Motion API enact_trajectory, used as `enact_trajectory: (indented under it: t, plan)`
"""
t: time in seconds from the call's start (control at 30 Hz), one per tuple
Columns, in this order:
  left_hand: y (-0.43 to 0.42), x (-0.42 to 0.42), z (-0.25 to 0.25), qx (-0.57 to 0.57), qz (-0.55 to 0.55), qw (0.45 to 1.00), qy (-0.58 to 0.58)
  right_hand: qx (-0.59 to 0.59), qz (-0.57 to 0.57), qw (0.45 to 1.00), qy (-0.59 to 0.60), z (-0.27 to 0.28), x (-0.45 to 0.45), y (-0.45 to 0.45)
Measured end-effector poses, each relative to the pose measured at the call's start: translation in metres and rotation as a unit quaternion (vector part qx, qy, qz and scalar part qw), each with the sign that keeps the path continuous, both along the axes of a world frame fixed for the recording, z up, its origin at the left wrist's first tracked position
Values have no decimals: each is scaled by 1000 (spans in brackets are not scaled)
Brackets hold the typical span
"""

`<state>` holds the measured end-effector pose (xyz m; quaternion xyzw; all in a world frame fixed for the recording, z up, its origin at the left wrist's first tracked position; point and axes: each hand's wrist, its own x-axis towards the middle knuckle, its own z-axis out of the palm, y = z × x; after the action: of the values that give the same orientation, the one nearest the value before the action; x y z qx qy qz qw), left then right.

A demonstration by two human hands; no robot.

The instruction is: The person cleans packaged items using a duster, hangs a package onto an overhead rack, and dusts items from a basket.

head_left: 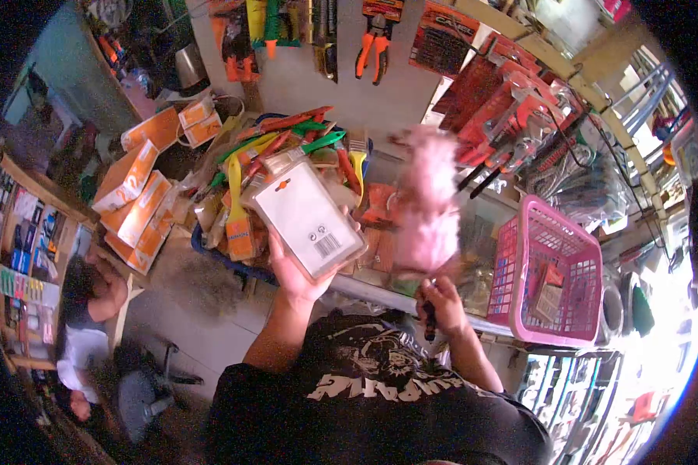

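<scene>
Left hand (300,277) gripped a white-backed package (310,213); right hand (444,304) was closed around the dark handle (430,316) of a pink duster (429,205).

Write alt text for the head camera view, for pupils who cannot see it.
A left hand holds up a flat package showing its barcode; the right hand grips the dark handle of a blurred, fluffy pink thing. Around them are paintbrushes, hanging pliers and a pink basket.
</scene>
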<state>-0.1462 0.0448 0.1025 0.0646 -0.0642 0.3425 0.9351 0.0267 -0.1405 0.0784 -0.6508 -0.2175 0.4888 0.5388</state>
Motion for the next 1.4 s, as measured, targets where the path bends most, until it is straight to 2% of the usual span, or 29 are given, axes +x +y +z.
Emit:
enact_trajectory:
  t: [0.03,0.07,0.1,0.2,0.23,0.33,0.47,0.5,0.6,0.73,0.77,0.9,1.0,1.03,1.1,1.13,1.2,1.23,1.3,1.4]
  plan:
    - [-2,0,2,4,6,1000,17,12,-40,999,-3,1,-1,1]
    - [-3,0,4,9,12,999,32,-48,-20,999,-15,-1,6,-1]
    - [-4,0,5,14,18,999,45,-47,-25,998,-36,-12,10,-3]
    - [-7,3,7,-23,29,999,33,-59,-21,995,-71,-45,12,1]
    - [-5,1,8,-7,-17,1000,-19,-66,-15,995,-77,-47,10,3]
    - [-5,0,7,-24,-9,1000,6,-79,42,982,-166,-14,-7,26]
    - [0,-4,-4,20,-57,998,-9,75,91,947,-298,-43,-2,50]
    - [0,-4,-6,24,-61,998,-2,77,114,958,-250,-46,1,56]
    - [-5,-1,4,45,-64,997,13,51,76,922,-377,-48,-1,57]
    - [-6,0,-6,26,-74,997,10,34,14,914,-403,-57,1,54]
    - [-3,0,-20,0,-75,995,61,48,19,909,-413,-60,2,52]
    - [1,4,-18,45,-110,993,-20,109,34,865,-489,-69,3,51]
    - [0,1,-25,31,-117,993,15,63,61,876,-474,-75,4,51]
    - [-1,1,-24,26,-115,992,40,86,48,867,-488,-77,5,52]
    - [10,5,-38,40,-148,988,-21,129,17,846,-517,-80,2,52]
    - [12,11,-35,48,-169,983,-51,113,15,858,-500,-79,1,52]
    - [-1,8,-17,2,-120,993,23,87,4,883,-461,-77,0,47]
    - [2,10,-21,37,-127,991,7,93,-3,885,-456,-74,-1,43]
    - [1,7,-26,67,-114,990,53,116,-15,885,-451,-58,-3,34]
    - [11,13,-46,136,-143,980,32,143,-18,902,-406,-10,3,7]
